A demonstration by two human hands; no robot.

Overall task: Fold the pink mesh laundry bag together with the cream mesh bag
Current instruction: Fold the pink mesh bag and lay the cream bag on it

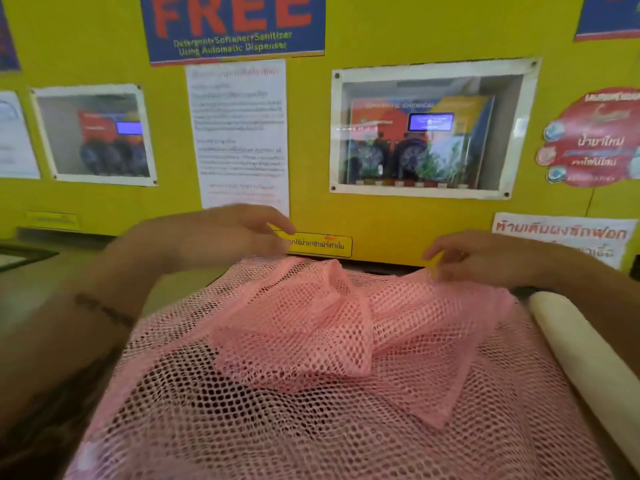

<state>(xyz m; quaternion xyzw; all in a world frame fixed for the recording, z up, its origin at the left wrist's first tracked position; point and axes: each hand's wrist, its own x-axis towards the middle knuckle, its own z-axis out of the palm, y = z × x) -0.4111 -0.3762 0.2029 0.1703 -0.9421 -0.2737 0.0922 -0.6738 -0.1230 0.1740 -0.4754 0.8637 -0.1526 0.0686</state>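
The pink mesh laundry bag (pixel 311 393) lies spread over the surface in front of me, its far part bunched and folded back toward the middle. A cream roll, seemingly the cream mesh bag (pixel 585 355), lies along the pink bag's right edge. My left hand (pixel 221 237) hovers above the bag's far left edge, fingers apart, holding nothing. At the far right edge my right hand (pixel 485 258) has its fingertips on the pink mesh; whether they pinch it is unclear.
A yellow machine front (pixel 398 220) stands right behind the bag, with posters, a paper notice (pixel 239 133) and a glazed window (pixel 429 133). A dark tray edge (pixel 20 256) shows at the far left.
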